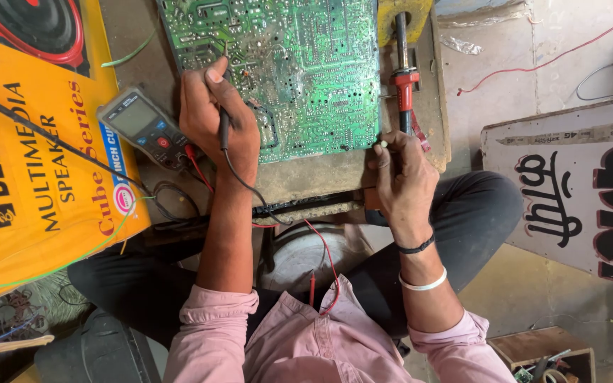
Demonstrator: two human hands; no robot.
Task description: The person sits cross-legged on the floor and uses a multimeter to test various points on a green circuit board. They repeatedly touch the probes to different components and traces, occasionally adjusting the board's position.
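Left grip: the left hand (218, 120) is closed around a black probe (224, 131), fingers wrapped on its shaft, the tip hidden under the fingers against the green circuit board (299, 71).
Right grip: the right hand (402, 177) is pinched at the board's lower right corner; it seems to press a second probe there, but the tool itself is mostly hidden, so I cannot tell exactly what it clamps.
Board: it lies solder side up on a worn wooden block (321, 181) over the person's lap, both hands resting on its lower edge.
Meter: a grey multimeter (147, 128) sits just left of the left hand, its black lead (246, 181) and a red lead (324, 259) trailing down toward the pink shirt.
Step in hand: by my reading, a point-to-point check across the board with the meter.
Next move calls for: steady tips on small pads and a glance left at the meter's screen.
Soldering iron: a red-handled one (404, 71) lies just right of the board, untouched.
Containers: a small wooden box (526, 347) on the floor at lower right holds loose tools and bits, too small to name; a yellow speaker carton (30, 184) lies at left, contents unseen.
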